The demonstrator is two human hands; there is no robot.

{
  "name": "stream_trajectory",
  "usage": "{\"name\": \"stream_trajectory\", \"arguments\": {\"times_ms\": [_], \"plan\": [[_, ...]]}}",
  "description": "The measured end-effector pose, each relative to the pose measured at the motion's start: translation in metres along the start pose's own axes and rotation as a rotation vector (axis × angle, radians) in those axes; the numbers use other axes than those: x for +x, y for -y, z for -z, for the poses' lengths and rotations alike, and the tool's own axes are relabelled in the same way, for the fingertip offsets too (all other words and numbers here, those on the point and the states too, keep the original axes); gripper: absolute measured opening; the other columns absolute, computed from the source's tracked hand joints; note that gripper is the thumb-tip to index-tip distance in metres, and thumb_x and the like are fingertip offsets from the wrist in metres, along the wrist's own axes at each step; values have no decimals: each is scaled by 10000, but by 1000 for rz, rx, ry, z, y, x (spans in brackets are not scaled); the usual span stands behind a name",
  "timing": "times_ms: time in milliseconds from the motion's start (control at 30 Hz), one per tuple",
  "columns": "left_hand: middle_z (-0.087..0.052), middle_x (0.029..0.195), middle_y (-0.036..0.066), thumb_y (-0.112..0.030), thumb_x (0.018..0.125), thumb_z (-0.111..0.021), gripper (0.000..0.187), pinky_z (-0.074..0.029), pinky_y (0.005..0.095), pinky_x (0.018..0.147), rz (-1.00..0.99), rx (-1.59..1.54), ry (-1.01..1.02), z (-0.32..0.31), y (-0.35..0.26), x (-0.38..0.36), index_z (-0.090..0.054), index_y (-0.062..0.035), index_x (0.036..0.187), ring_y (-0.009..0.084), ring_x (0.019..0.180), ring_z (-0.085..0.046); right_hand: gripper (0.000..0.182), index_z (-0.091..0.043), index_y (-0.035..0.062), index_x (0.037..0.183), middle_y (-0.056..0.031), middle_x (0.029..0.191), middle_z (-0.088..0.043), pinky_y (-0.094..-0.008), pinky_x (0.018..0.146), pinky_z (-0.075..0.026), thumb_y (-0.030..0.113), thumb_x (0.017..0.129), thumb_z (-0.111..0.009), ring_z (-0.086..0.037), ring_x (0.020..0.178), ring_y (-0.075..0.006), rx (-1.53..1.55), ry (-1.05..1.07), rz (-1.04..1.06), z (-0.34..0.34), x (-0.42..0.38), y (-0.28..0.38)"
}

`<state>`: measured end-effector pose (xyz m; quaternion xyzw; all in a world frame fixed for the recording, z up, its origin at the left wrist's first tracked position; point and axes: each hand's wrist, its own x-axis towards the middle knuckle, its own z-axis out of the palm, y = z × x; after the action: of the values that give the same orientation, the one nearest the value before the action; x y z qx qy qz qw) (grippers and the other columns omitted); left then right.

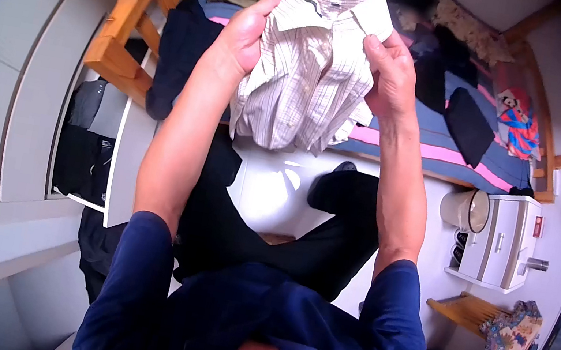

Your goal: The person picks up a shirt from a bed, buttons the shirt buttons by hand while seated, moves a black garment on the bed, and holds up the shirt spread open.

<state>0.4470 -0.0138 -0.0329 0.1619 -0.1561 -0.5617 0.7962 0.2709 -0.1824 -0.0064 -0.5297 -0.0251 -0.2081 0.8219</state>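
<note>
A white shirt with a fine checked pattern [304, 79] hangs in front of me, its collar at the top and its body bunched below. My left hand [247, 32] pinches it beside the collar's left end. On the other side, my right hand [392, 75] grips it near the right collar point, thumb in front. Both hands are raised at about the same height, with the shirt spread between them. The fingers behind the fabric are partly hidden.
Behind the shirt is a bed with a blue and pink striped cover [440, 154] and dark clothes. An open drawer [127, 149] with folded clothes is at the left. A bin [465, 208], a small white cabinet [499, 241] and a wooden chair [465, 312] stand right.
</note>
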Motion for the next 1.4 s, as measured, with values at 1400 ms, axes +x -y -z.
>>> {"name": "stream_trajectory", "arguments": {"times_ms": [1400], "plan": [[-641,1210,192,-159,797,-682,453,-461,368,989,-293,1824,-244,62,50,29,-600,-38,1226,310,1157,-615,357,-636,-39,1160,-109,1043,-704,-283,816,-555,-14,817,-732,-683,893,-151,-48,-184,-308,66,23,-117]]}}
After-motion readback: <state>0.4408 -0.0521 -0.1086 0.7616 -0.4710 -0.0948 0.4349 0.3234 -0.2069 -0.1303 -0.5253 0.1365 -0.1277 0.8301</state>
